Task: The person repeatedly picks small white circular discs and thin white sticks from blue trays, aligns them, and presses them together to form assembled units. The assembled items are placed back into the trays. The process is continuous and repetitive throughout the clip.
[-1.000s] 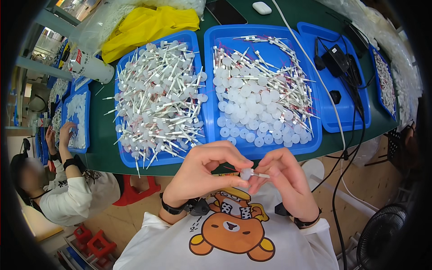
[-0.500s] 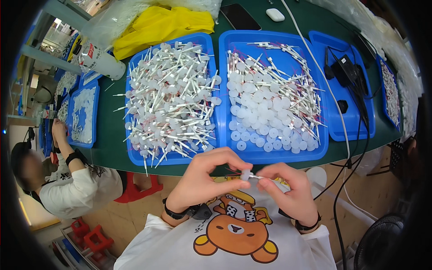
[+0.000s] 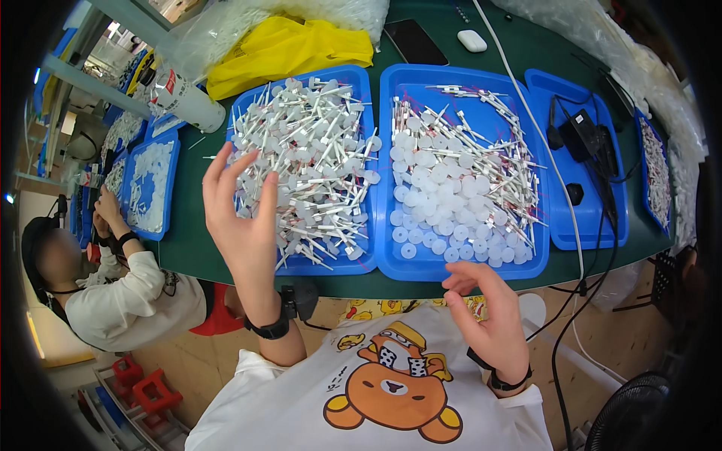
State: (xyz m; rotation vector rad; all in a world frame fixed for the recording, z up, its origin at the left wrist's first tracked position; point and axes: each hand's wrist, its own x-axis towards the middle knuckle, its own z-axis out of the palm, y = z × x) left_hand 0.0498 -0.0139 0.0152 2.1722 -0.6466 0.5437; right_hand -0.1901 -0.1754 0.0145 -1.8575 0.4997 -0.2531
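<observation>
My left hand (image 3: pixel 244 214) is raised over the near left part of a blue tray (image 3: pixel 368 225), fingers spread and nothing in them. That tray is heaped with thin white stick-like parts fitted with round translucent discs (image 3: pixel 323 150). Just off the front edge of a second blue tray (image 3: pixel 466 275), my right hand (image 3: pixel 489 312) hovers with its fingers slightly bent and apart; I see nothing held in it. Loose whitish discs (image 3: pixel 451 195) with centre holes lie in this second tray, beside white sticks with thin red wires (image 3: pixel 519 169).
At right, another blue tray (image 3: pixel 541 98) holds a black power adapter (image 3: pixel 581 126) and cables. A white cable (image 3: pixel 526 105) crosses the trays. Behind are a yellow bag (image 3: pixel 293 56), phone (image 3: pixel 416 41) and white case (image 3: pixel 472 40). A cup (image 3: pixel 188 104) and a co-worker (image 3: pixel 113 293) are at left.
Both hands were together at the table edge, holding a disc and a white stick. They have parted; my left hand moved up and left over the left tray, empty.
</observation>
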